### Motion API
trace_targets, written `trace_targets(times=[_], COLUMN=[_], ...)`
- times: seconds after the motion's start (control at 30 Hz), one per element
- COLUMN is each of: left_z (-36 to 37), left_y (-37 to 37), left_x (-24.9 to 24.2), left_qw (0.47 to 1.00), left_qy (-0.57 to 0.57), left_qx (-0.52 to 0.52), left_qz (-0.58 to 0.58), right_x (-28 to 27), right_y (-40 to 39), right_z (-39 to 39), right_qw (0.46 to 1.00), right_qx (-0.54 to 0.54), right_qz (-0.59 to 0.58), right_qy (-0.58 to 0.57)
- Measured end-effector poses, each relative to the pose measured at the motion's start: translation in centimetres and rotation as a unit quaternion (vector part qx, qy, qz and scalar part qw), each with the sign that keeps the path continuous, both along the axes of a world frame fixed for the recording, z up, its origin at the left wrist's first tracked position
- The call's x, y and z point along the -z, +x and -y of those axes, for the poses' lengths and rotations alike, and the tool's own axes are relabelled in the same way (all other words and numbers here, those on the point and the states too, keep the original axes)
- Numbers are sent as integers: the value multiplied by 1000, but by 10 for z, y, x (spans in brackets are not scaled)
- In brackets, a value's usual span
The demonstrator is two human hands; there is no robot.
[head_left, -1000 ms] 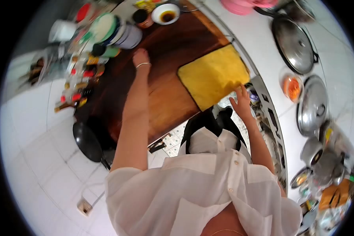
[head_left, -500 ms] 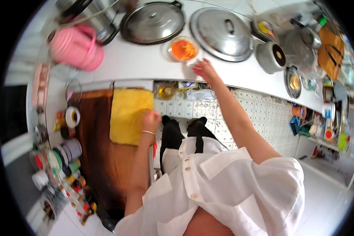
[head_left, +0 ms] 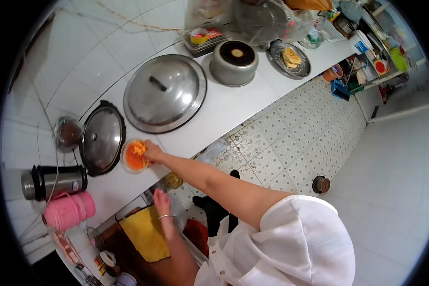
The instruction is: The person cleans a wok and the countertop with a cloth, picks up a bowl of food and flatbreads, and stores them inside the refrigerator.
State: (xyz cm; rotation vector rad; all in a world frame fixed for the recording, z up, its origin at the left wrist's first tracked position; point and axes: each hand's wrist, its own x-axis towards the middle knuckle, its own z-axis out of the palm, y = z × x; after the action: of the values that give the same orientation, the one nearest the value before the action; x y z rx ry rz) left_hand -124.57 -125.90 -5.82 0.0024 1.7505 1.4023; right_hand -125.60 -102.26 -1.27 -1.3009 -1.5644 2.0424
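On the white counter sits a clear bowl (head_left: 124, 161) with orange-red liquid and yellow-orange shreds in it. My right hand (head_left: 152, 151) is at its right side, fingers closed on the rim. My left hand (head_left: 162, 202), with a bracelet at the wrist, hovers by the upper right corner of a yellow cloth (head_left: 143, 233). Its fingers are loosely apart and nothing shows in them. The cloth lies on a dark brown wooden surface (head_left: 121, 252).
Beside the bowl lie a dark-rimmed lid (head_left: 102, 138) and a large steel lid (head_left: 164, 95). Farther right are an upturned pot (head_left: 233, 64) and a plate of food (head_left: 291, 59). A pink jug (head_left: 71, 209) and a steel flask (head_left: 57, 183) stand left. An oil container (head_left: 175, 180) is below the counter edge.
My right hand has reached the bowl and closed on its rim. My left hand has lifted from the yellow cloth and its fingers have loosened. The view has turned toward the right.
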Motion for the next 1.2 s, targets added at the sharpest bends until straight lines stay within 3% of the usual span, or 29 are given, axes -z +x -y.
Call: trace_targets(times=[0.03,0.1,0.17,0.23,0.3,0.37,0.43,0.53,0.67,0.73,0.8,0.9,0.97,1.07,1.13,1.2], left_z=[-11,-27,-49,-67,-87,-104,-125,-164,-226,-261,-286,-330,-363,-417,-444,-467], left_y=[-2,-4,4,28,61,101,139,191,246,270,286,292,299,309,314,323], left_x=[-16,-32,-49,-62,-68,-60,-54,-53,-73,-85,-100,-88,-96,-105,-104,-115], left_qw=[997,995,980,980,977,971,948,911,883,871,857,873,867,866,852,864], left_qy=[17,52,126,128,163,175,213,251,259,269,264,238,244,269,291,277], left_qx=[-63,-60,-106,-84,21,56,133,190,257,266,284,294,309,327,336,331], left_qz=[38,55,115,127,135,152,194,265,296,312,340,309,305,266,274,261], right_x=[-12,-17,-8,-20,-63,-68,-89,-117,-128,-140,-86,-72,-70,-59,-39,-20], right_y=[13,44,77,124,190,246,307,388,494,540,588,640,654,656,656,659], right_z=[-4,-8,-19,-30,-44,-58,-70,-83,-110,-128,-165,-227,-278,-369,-431,-489], right_qw=[999,996,995,993,989,989,992,997,985,989,988,956,938,871,845,847], right_qx=[-23,-40,-100,-115,-134,-142,-119,-60,-51,28,150,267,300,326,312,314], right_qz=[3,3,5,24,23,28,34,25,-92,-97,-26,56,89,120,177,219], right_qy=[-41,-85,-14,-2,-54,27,26,-40,-137,-111,20,110,150,348,395,370])
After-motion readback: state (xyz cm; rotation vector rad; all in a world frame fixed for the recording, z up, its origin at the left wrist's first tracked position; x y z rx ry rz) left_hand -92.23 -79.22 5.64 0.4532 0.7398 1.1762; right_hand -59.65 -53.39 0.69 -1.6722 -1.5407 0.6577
